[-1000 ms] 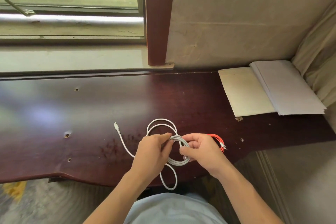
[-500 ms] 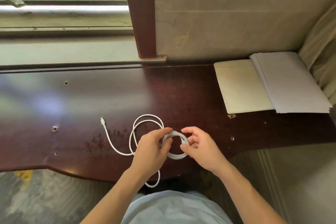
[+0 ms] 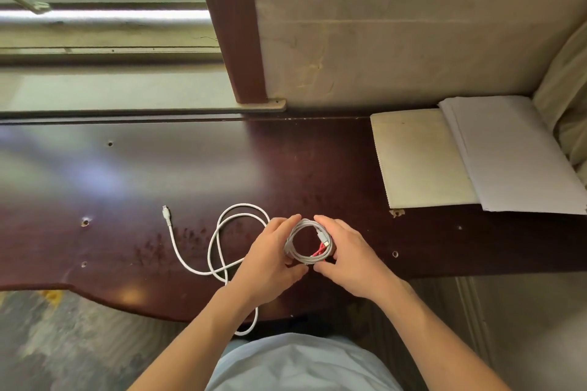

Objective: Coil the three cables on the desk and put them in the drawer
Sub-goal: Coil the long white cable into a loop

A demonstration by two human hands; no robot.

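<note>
**Coil held over the worktop**

Left hand and right hand, fingers closed around a white coil just above the worktop. Red cable under the coil. Left of the coil, loose white cable, one loop hanging over the worktop's front edge.

Coil on desk, between hands

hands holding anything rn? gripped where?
Yes. Both hands hold the white cable's coiled part: left hand on the coil's left rim, right hand on its right rim. The uncoiled tail lies loose on the desk.
</note>
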